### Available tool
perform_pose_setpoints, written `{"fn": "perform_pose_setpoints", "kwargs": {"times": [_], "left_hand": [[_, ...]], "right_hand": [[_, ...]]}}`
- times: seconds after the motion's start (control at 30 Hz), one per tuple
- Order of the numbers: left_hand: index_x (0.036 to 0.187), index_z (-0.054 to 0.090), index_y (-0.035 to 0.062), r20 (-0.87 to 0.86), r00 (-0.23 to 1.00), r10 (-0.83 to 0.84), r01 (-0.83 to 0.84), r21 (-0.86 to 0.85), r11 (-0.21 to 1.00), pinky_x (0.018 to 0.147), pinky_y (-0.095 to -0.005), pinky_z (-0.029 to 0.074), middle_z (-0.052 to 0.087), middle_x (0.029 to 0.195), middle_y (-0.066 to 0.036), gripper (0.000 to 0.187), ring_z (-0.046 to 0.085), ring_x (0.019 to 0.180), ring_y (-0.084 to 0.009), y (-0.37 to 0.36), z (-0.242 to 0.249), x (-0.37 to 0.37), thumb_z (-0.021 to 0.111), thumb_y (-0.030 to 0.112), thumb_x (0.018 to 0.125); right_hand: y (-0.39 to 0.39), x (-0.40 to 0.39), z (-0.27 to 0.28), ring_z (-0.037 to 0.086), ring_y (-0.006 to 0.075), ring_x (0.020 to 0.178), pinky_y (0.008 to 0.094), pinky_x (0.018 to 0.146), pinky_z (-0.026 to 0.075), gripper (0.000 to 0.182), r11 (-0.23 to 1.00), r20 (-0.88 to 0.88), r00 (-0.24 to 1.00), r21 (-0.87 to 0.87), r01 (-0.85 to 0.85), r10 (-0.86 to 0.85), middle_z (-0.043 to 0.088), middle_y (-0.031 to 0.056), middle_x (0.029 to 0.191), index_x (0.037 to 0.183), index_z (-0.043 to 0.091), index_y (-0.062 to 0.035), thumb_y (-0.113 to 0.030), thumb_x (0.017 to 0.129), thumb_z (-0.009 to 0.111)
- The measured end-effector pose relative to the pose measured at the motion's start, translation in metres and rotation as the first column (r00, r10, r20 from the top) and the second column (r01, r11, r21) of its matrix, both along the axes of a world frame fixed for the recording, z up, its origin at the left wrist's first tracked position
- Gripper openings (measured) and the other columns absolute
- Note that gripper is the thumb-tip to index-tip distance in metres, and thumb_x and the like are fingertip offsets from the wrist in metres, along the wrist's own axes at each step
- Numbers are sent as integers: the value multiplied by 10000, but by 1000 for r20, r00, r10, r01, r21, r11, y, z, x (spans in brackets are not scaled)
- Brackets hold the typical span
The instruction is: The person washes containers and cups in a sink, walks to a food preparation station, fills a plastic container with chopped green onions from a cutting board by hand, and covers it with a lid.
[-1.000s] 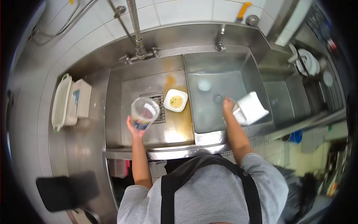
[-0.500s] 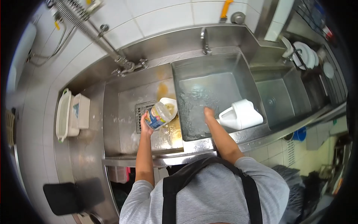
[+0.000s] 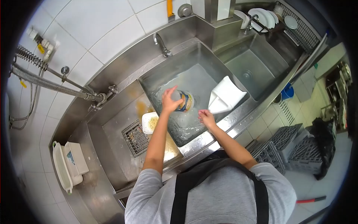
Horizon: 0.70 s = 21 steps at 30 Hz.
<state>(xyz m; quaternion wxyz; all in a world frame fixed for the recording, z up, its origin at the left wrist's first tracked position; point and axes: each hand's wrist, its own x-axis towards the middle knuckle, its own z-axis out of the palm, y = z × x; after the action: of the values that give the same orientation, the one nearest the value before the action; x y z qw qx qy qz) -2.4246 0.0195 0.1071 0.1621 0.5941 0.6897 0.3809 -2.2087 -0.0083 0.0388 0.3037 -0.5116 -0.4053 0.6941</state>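
In the water-filled middle sink basin, my left hand has its thumb and fingers around the clear end of a plastic jar. The jar has a blue and yellow label and lies on its side at the water. My right hand is over the basin's near side, fingers curled together; whether anything is in them cannot be made out. Just beyond it a white plastic jug leans at the basin's right near corner. A white bowl with pale yellowish food bits sits in the left basin, beside my left forearm.
A drain grate lies in the left basin, near brownish stains. White tubs stand on the left ledge. A faucet rises behind the middle basin. Plates stand in a rack at the far right, and crates are on the floor.
My left hand has carried the jar from above the left basin into the middle basin's water. My right hand has come out of the water towards the near rim. The view has turned right.
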Motion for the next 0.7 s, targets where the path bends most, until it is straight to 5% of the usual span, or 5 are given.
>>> {"fn": "perform_pose_setpoints", "kwargs": {"times": [0.2,0.27,0.37,0.5,0.7], "left_hand": [[1260,476,246,368,858,358,-283,-243,928,975,-409,352,456,1226,-142,780,398,1186,-317,20,-177,23,747,423,550],[1277,450,265,154,917,369,-311,-308,899,984,-440,334,431,1259,-147,800,377,1205,-323,31,-206,29,732,462,556],[1321,377,305,-228,945,236,-317,-453,833,1004,-515,276,325,1378,-132,853,308,1260,-333,52,-156,67,697,539,566],[1262,463,330,-624,703,-341,-92,-556,826,985,-493,296,389,1322,-68,815,336,1236,-306,73,-60,113,750,447,508],[1151,585,292,-539,821,-189,-53,-401,915,966,-513,309,454,1228,-86,728,408,1146,-343,92,50,127,767,362,450]], "right_hand": [[-21,45,29,577,148,853,291,721,479,291,994,-214,976,-110,23,-46,567,59,1015,1128,514,-58,-205,878,543],[-22,60,42,576,146,864,294,730,484,295,994,-242,968,-108,34,-59,564,57,1023,1134,514,-62,-212,882,540],[-14,100,62,579,136,905,285,722,498,298,997,-252,967,-66,-37,19,572,51,1039,1152,518,-79,-217,889,535],[8,182,91,581,121,907,255,729,477,287,987,-205,979,159,20,13,594,30,1012,1128,539,-71,-212,880,560],[32,362,107,584,132,895,261,745,477,270,927,-162,967,290,239,-199,592,43,1016,1128,540,-60,-194,893,533]]}}
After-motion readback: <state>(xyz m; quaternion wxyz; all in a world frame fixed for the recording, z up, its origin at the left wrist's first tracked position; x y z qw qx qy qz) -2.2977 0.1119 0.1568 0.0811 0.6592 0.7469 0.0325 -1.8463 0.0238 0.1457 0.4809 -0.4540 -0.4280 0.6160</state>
